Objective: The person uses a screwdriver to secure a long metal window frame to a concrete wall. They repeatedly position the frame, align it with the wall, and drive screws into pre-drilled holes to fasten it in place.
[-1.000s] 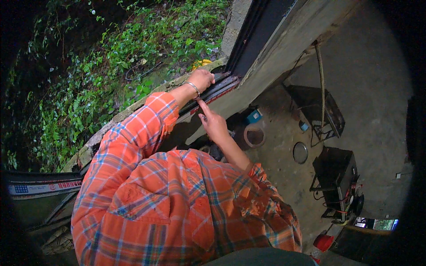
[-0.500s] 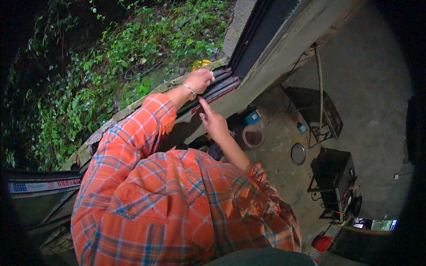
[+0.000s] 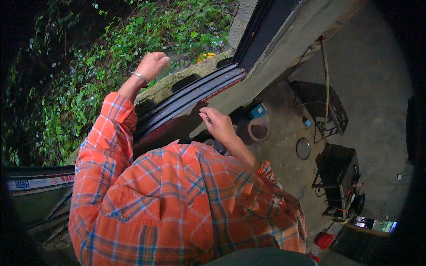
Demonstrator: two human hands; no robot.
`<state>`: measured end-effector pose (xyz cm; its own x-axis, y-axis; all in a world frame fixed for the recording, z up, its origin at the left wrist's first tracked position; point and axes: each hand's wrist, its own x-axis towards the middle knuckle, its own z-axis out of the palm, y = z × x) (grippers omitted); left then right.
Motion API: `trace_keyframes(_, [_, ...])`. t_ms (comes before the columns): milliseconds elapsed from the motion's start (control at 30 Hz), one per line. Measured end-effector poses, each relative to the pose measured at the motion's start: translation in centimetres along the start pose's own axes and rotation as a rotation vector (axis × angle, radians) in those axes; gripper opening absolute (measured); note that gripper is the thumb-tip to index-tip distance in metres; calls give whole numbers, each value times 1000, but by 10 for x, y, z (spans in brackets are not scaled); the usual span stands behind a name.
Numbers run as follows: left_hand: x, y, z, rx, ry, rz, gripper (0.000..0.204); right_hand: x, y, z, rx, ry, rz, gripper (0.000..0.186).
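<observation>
At the sill of a window opening, a person in an orange plaid shirt [image 3: 177,208] leans over the dark window track [image 3: 191,95] that runs along a mossy concrete ledge [image 3: 186,77]. The left hand [image 3: 153,65] is raised above the ledge on the outer side, over the green plants [image 3: 88,88] — its fingers are curled in to a loose fist, a thin metal bangle [image 3: 140,76] sits at the wrist, and whether it grips anything cannot be told. The right hand [image 3: 218,126] hovers just inside the track, near its lower rail, with thumb and forefinger pinched together on a small dark object [image 3: 208,119] too small to identify; the other fingers are folded under. The track itself lies between the two hands, slanting up to the right toward the dark upright frame [image 3: 262,31].

Below on the inner side is a concrete floor [image 3: 284,128] with a roll of tape [image 3: 258,128], a small blue box [image 3: 257,111], a round metal lid [image 3: 303,148] and a black machine with cables [image 3: 339,177]. A wire crate [image 3: 321,106] stands further back — and a red container [image 3: 324,240] sits near the lower edge.
</observation>
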<state>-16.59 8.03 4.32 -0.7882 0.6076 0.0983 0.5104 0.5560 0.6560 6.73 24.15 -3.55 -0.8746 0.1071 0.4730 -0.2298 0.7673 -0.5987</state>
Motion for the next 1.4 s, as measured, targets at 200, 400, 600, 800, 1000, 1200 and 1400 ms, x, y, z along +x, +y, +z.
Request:
trace_keyframes(200, [-14,43,38,-589,-377,-253,22,-4,1,-7,-8,-30,66,10])
trace_keyframes(400, [-12,51,72,-561,-325,-203,23,-16,7,-7,-40,-33,112,13])
trace_keyframes(600, [-16,83,66,-669,-424,-241,22,-26,16,-14,-30,-5,177,13])
trace_keyframes(800, [-28,92,78,-262,-390,40,24,-34,24,-16,-20,-7,212,13])
trace_keyframes(1000, [-19,97,79,-127,-299,81,26,-32,22,-18,-13,-28,234,13])
trace_keyframes(1200, [-15,98,73,45,-273,179,24,-34,23,-19,49,-36,272,10])
trace_keyframes(1400, [-10,93,75,91,-377,216,27,-34,24,-17,56,-56,274,11])
